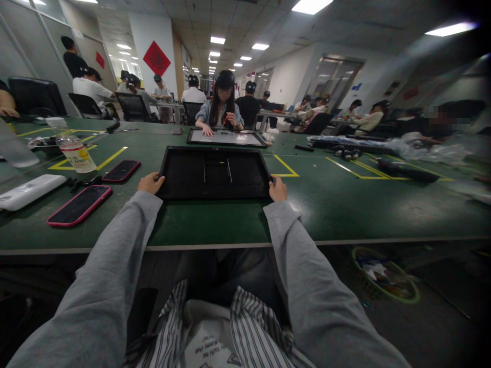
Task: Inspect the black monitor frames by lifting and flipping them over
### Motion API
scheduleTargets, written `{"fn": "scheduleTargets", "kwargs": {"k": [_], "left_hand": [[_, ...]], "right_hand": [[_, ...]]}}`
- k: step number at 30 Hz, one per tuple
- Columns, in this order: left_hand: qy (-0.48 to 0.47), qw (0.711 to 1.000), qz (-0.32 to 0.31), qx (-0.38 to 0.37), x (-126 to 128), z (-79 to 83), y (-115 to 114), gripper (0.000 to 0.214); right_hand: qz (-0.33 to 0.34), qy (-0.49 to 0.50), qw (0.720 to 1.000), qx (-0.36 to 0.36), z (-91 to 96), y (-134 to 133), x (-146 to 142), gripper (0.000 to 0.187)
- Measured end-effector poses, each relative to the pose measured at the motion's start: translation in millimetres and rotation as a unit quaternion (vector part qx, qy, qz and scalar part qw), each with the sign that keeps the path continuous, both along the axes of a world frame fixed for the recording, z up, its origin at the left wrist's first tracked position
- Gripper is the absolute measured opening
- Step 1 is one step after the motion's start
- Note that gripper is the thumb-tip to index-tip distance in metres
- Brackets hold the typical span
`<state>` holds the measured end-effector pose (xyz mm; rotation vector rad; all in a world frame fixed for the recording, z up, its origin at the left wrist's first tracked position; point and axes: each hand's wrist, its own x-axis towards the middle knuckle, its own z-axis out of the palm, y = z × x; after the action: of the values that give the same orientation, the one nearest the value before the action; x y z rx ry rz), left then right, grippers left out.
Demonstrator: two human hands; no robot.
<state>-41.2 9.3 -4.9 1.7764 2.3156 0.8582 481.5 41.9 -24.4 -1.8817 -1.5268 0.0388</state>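
A flat black rectangular panel [215, 171] lies on the green table [215, 222] in front of me. My left hand [150, 183] grips its near left corner, fingers curled over the edge. My right hand [277, 189] holds the near right corner the same way. Both arms are in grey sleeves stretched forward. The panel rests flat, with a thin raised frame around it.
Two pink-edged phones [79, 205] [121, 170], a white device [28, 191] and a plastic bottle [72, 145] lie to the left. A person across works on a light panel [225, 137]. Dark parts [406, 171] sit right. A basket [385, 276] stands on the floor.
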Motion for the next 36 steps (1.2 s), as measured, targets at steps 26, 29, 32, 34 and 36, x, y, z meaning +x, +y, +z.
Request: {"fn": "scheduleTargets", "kwargs": {"k": [26,29,32,34,36], "left_hand": [[-0.008,0.998,-0.052,0.014,12.3,-6.2,4.0,0.06],[-0.011,0.998,-0.053,0.011,12.7,-5.2,2.8,0.06],[-0.014,0.998,-0.057,0.011,11.8,-4.8,2.6,0.06],[-0.015,0.998,-0.055,0.012,10.8,-5.4,3.1,0.06],[-0.015,0.998,-0.054,0.013,9.8,-6.5,4.0,0.059]], "right_hand": [[-0.066,0.065,0.995,0.02,0.4,-5.5,16.9,0.037],[-0.055,0.06,0.996,0.024,-0.4,-5.2,17.0,0.039],[-0.05,0.054,0.997,0.019,-0.4,-5.2,16.8,0.041],[-0.05,0.055,0.997,0.019,-0.3,-5.4,16.5,0.042],[-0.049,0.058,0.997,0.021,0.0,-5.6,16.0,0.042]]}}
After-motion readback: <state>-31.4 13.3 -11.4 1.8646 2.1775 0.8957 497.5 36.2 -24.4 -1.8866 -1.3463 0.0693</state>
